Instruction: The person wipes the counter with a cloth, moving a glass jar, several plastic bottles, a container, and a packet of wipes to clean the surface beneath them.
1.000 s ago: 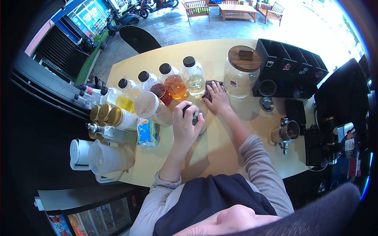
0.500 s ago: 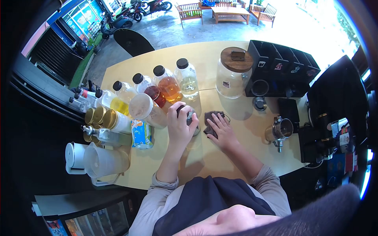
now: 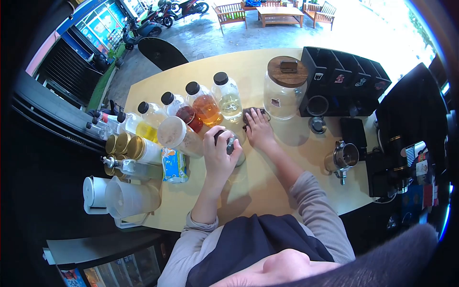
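My left hand (image 3: 219,155) is closed around the upper part of a clear bottle (image 3: 240,158) with a black cap, standing on the table; much of the bottle is hidden by the fingers. My right hand (image 3: 260,131) lies flat, fingers stretched out, on a dark brown cloth (image 3: 246,115) that it presses against the tabletop. This cloth is just right of a capped bottle of pale liquid (image 3: 230,106) and left of a large glass jar (image 3: 282,103) with a wooden lid.
Bottles of amber (image 3: 206,111), red (image 3: 188,117) and yellow (image 3: 146,131) liquid line the left side. Nearby are a white-lidded tub (image 3: 173,133), a wipes pack (image 3: 174,165) and a plastic pitcher (image 3: 126,198). A black organizer (image 3: 330,103) and a metal jigger-like cup (image 3: 345,155) stand at right.
My right hand has slid the cloth forward and slightly left, away from my body. My left hand stays on the bottle in the same place.
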`<state>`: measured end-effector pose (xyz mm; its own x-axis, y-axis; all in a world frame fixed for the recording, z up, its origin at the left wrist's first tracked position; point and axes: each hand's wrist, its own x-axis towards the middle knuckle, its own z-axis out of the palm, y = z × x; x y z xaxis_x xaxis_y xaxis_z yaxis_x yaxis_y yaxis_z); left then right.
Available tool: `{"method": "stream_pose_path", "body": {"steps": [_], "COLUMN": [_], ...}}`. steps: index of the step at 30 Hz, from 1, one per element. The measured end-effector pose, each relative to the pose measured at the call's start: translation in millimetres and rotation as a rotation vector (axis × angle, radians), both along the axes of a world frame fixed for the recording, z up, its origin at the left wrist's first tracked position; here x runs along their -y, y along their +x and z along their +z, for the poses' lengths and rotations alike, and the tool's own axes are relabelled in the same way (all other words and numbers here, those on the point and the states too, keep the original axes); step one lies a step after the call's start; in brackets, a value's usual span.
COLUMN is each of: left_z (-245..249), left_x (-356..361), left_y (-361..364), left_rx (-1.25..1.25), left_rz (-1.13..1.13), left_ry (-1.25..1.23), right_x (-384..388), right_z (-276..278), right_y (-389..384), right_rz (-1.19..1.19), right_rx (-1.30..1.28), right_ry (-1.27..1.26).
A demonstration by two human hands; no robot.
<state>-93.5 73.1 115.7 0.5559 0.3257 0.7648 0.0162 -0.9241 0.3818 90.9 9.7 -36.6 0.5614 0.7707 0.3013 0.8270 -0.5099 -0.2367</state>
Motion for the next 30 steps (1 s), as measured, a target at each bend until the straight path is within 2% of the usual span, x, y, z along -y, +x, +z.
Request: {"method": "stream_pose_path", "body": {"steps": [6, 13, 18, 26, 30], "left_z": [-2, -3, -5, -6, -6], "left_x": [1, -1, -1, -1, -1], "left_y": [1, 1, 3, 3, 4], "left_rx": [-0.004, -0.002, 0.018, 0.028, 0.038], "left_rz": [-0.006, -0.009, -0.008, 0.002, -0.001], "left_ry": [-0.017, -0.030, -0.016, -0.001, -0.005], "right_x": [-42, -29, 14, 126, 136], "right_z": [6, 2, 8, 20, 20], "right_y": [31, 26, -7, -73, -69], "right_rz": [-0.110, -0.084, -0.080, 0.117, 0.132], "right_rx": [-0.071, -0.044, -0.030, -0.093, -0.078], "right_ry": [-0.042, -0.028, -0.102, 0.067, 0.062]}}
